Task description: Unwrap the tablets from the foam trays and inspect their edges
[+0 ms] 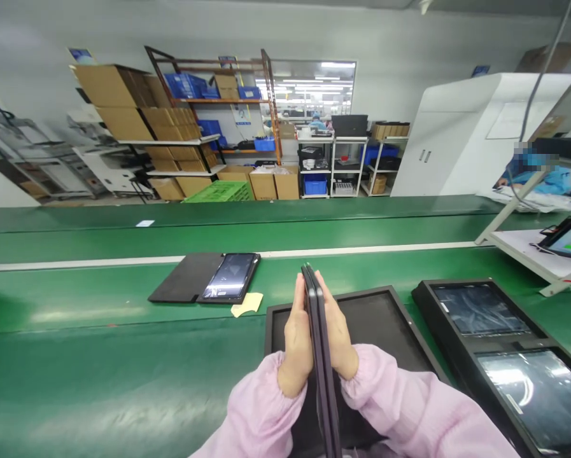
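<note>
Upright between my palms stands a slim dark tablet case (320, 356), seen edge-on as two thin layers pressed together. My left hand (297, 340) lies flat along its left face, and my right hand (338, 331) presses the right face, fingers pointing away from me. Whether a tablet is inside cannot be seen. Under my hands is a shallow black tray (378, 321). Farther left, an opened black folio case (183, 280) lies flat with a tablet (232, 277) on its right half. A yellow paper slip (247, 305) touches the bench beside it.
At right, a black foam tray (493, 345) holds two film-covered tablets. Beyond it stands a white raised shelf (528, 251) with a lit screen. The green bench (123, 375) runs across. A person in blue (547, 175) sits at far right; racks and cartons line the back.
</note>
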`<state>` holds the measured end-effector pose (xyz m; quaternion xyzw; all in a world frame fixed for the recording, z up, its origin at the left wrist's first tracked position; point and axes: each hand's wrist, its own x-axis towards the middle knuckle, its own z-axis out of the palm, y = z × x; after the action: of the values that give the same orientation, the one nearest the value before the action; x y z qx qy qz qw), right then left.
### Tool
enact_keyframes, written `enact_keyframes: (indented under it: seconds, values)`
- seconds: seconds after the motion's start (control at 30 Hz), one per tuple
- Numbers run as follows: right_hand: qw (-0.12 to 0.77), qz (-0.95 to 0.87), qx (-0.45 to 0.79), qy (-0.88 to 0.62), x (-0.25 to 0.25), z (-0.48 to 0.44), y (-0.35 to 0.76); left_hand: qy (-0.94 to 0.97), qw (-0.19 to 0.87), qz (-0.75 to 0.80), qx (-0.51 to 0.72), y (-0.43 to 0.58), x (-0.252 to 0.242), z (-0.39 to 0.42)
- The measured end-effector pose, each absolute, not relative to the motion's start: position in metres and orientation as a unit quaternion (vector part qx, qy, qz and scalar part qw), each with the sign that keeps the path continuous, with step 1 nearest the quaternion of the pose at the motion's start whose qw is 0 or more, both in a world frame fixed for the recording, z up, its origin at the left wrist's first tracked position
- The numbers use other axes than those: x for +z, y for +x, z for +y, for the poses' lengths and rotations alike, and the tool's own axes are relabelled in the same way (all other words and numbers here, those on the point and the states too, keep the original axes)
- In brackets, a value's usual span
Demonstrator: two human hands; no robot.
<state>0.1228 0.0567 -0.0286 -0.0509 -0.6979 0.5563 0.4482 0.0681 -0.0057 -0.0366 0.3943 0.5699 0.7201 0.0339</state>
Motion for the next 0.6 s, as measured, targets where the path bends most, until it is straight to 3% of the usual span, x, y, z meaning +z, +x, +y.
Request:
enact_keyframes:
  seconds: [0.13,0.6]
  values:
    - [0.409,-0.651,0.630,-0.109,0.003,0.051,0.131,0.306,0.118,0.585,0.742,0.080,-0.012,0.000]
    - [0.347,-0.484,0.772,-0.223,-0.012,0.042,0.144,0.094,0.318,0.512,0.792,0.105,-0.018,0.003]
